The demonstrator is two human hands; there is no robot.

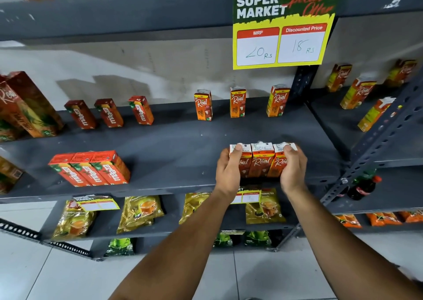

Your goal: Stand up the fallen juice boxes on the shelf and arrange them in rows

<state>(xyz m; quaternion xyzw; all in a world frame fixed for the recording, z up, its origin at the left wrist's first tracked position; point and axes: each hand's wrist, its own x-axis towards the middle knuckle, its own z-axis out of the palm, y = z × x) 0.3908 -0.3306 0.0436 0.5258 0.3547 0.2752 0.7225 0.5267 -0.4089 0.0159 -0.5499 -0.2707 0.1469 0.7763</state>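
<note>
Three small Real juice boxes (259, 161) stand upright, pressed side by side, at the front edge of the grey shelf (174, 144). My left hand (229, 169) clasps the left box of the trio and my right hand (293, 169) clasps the right one, squeezing them together. Three more Real boxes stand spaced apart along the back: one (203, 104), another (238, 102), a third (277, 101). Three red Maaza boxes (91, 169) stand tight together at the front left. Three single Maaza boxes (109, 113) stand apart at the back left.
Large Real cartons (25, 107) stand at the far left. A yellow price sign (281, 25) hangs from the shelf above. More Real boxes (358, 96) stand on the neighbouring right shelf. Tea pouches (142, 212) lie on the shelf below; a cola bottle (364, 186) is at right.
</note>
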